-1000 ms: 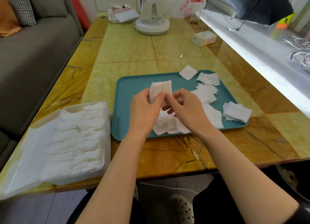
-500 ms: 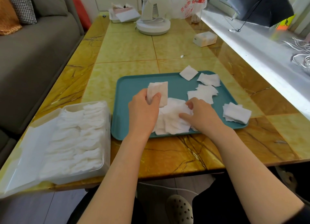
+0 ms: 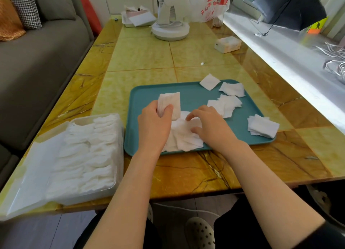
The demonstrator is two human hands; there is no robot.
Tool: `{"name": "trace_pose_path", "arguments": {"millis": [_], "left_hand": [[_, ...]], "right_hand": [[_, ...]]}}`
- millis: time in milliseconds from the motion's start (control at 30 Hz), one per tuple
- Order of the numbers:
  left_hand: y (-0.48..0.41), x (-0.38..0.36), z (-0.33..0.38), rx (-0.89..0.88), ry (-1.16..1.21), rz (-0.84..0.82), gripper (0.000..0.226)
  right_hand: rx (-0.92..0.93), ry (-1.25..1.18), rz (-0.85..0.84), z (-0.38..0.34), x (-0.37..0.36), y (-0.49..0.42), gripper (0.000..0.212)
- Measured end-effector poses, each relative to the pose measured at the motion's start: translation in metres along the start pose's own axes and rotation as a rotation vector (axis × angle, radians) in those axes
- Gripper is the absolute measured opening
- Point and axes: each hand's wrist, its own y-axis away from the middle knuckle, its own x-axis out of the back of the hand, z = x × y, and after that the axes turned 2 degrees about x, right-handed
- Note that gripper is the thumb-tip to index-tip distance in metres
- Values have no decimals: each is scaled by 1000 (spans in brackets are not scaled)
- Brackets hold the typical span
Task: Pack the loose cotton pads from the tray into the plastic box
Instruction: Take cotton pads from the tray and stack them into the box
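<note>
L grip (image 3: pixel 155 123) clutches pad stack (image 3: pixel 170 102) over tray (image 3: pixel 196 99). R grip (image 3: pixel 211 125) on loose pads (image 3: pixel 183 137), fingers bent; can't tell if pinching.

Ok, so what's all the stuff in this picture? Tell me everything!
tray: one, teal, middle of the table
loose cotton pads: several heaps, white, on the tray
held stack of pads: one, white, above the tray
plastic box: one, clear, near left, filled with pads
table: one, yellow marble, under everything
fan: one, white, far end
small box: one, pale, far right
umbrella: one, black, windowsill
sofa: one, grey, left
left hand: grips the held stack of pads
right hand: fingers on the nearest heap
</note>
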Motion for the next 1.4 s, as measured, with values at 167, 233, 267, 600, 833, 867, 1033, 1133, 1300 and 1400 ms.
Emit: {"name": "trace_pose_path", "arguments": {"millis": [167,233,267,600,833,867,1033,1133,1300,1400], "left_hand": [[1,0,0,7,9,-4,20],[0,0,0,6,7,-1,17],[-1,1,-1,6,10,2,15],[-2,1,0,30,47,2,11],[-3,4,1,40,38,22,13],[-4,5,0,50,38,21,13],[-3,7,-5,120,-2,-31,23],[-2,4,-3,136,13,-105,24],[4,2,8,177,162,-238,16],[6,2,10,163,165,-255,22]], "right_hand": [[5,-47,-19,0,-7,-2,39],[43,-29,19,0,-7,-2,38],[69,-35,58,0,-5,-2,35],[39,-70,-71,-3,4,5,21],[-56,-111,110,-8,6,4,22],[-77,-186,190,-9,7,4,18],[-129,-932,278,-27,26,10,12],[-109,-1314,71,-35,31,14,18],[-220,-1055,93,-29,19,8,13],[-245,-985,145,-25,14,7,18]]}}
